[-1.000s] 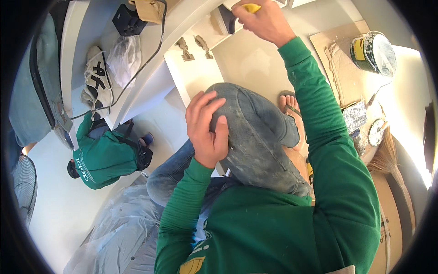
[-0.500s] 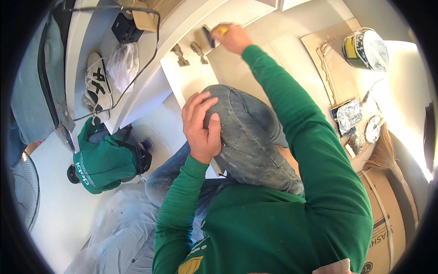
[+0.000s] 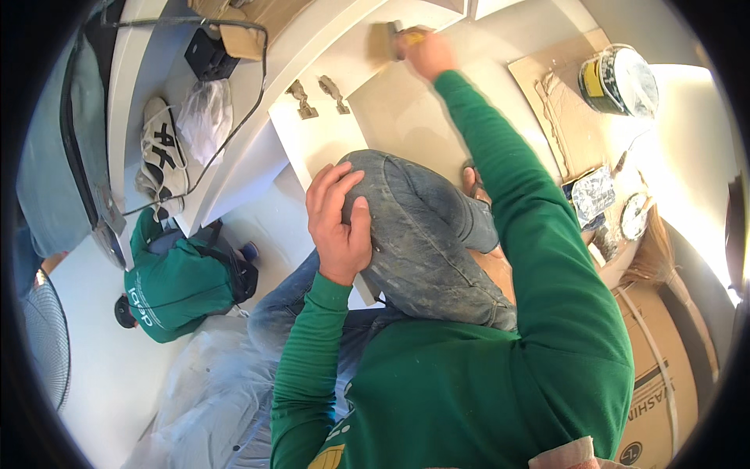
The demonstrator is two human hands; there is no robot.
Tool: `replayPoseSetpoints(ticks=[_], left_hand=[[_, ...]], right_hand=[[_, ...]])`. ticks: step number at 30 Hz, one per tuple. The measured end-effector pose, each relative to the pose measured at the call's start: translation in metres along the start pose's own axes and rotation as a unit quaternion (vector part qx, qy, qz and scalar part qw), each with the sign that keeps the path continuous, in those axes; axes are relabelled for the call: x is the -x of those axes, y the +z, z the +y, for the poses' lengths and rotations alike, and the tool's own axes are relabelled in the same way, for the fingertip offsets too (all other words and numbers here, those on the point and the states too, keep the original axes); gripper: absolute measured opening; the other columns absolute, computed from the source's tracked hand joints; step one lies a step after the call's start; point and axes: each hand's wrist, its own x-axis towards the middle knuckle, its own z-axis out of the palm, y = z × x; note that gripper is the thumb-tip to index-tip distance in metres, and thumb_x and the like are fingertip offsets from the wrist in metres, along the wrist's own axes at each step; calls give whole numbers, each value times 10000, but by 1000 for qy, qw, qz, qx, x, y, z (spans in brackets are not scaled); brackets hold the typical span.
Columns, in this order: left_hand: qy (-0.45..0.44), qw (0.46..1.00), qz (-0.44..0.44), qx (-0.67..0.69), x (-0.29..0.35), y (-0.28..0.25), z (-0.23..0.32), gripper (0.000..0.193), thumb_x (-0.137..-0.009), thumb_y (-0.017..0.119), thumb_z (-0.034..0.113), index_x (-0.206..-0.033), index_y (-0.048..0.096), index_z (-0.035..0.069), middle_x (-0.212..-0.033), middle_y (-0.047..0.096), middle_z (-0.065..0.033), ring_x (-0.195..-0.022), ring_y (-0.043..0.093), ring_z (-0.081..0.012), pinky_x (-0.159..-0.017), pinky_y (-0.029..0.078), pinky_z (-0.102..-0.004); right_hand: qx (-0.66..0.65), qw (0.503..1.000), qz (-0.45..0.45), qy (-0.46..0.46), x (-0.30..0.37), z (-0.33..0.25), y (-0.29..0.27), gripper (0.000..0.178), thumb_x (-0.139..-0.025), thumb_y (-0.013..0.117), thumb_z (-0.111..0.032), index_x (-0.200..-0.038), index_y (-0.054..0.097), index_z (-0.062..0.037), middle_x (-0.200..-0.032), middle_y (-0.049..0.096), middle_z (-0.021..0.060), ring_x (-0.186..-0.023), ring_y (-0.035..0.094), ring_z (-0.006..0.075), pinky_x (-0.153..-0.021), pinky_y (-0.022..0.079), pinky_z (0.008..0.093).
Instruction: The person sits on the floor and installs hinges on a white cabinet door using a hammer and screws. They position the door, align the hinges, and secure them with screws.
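My right hand (image 3: 431, 56) is closed around the yellow handle of a wide, flat-ended tool (image 3: 397, 41). Its dark end is against or close to the cream panel (image 3: 355, 59) at the top; whether it is a scraper or a brush I cannot tell. My left hand (image 3: 339, 223) lies on my raised knee (image 3: 406, 211), in worn blue jeans, its fingers slightly apart and holding nothing. Two metal hinges (image 3: 334, 94) are fixed to the cream board just beyond that knee.
To the right, a paint bucket (image 3: 617, 82) stands by cardboard (image 3: 547, 117), near a smeared tray (image 3: 591, 189) and a broom (image 3: 655, 246). A large carton (image 3: 652, 367) lies below. On the left are a shoe (image 3: 162, 152), a black cable (image 3: 226, 144) and a crouching person (image 3: 183, 285) in green.
My right hand and the yellow-handled tool have moved right and slightly up along the panel. My left hand stays on the knee. The crouching person has shifted slightly.
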Motion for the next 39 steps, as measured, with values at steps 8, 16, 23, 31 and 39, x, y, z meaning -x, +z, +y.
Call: replayPoseSetpoints(ticks=[8, 16, 23, 31, 39], left_hand=[[13, 999, 1, 37, -11, 13, -3, 336, -888, 623, 58, -1199, 741, 9, -1337, 689, -179, -1305, 588, -404, -1144, 442, -494], [0, 1000, -1, 0, -2, 4, 4, 336, -908, 630, 89, -1216, 738, 11, -1351, 682, -180, -1326, 574, -404, -1153, 437, -494], [25, 999, -23, 21, -17, 15, 1, 336, -902, 627, 84, -1211, 740, 19, -1355, 684, -170, -1335, 570, -410, -1157, 434, -501], [4, 1000, -10, 7, -11, 12, 1, 340, -899, 625, 69, -1218, 733, 26, -1361, 677, -168, -1328, 574, -416, -1158, 424, -499], [22, 1000, -13, 2, -14, 10, 3, 345, -883, 643, 71, -1215, 732, 31, -1342, 681, -167, -1321, 575, -417, -1147, 433, -499]], right_hand=[[-84, 974, 120, -175, 52, 39, -51, 361, -943, 694, -389, -1098, 802, -81, -910, 763, 255, -865, 748, 436, -824, 600, 529], [4, 999, 34, 10, -5, 34, -26, 347, -963, 722, -422, -1107, 822, -124, -918, 776, 210, -823, 753, 408, -766, 608, 482], [-133, 974, -1, -182, 55, -1, -32, 293, -971, 743, -334, -1134, 796, -96, -965, 778, 199, -878, 751, 409, -829, 597, 447], [20, 991, 5, -131, 13, -23, 40, 324, -945, 712, -376, -1059, 803, -87, -886, 773, 214, -825, 754, 427, -768, 620, 499], [84, 991, 76, -71, 12, -20, -18, 366, -909, 700, -377, -1053, 785, -51, -900, 779, 193, -843, 757, 402, -766, 617, 507]])
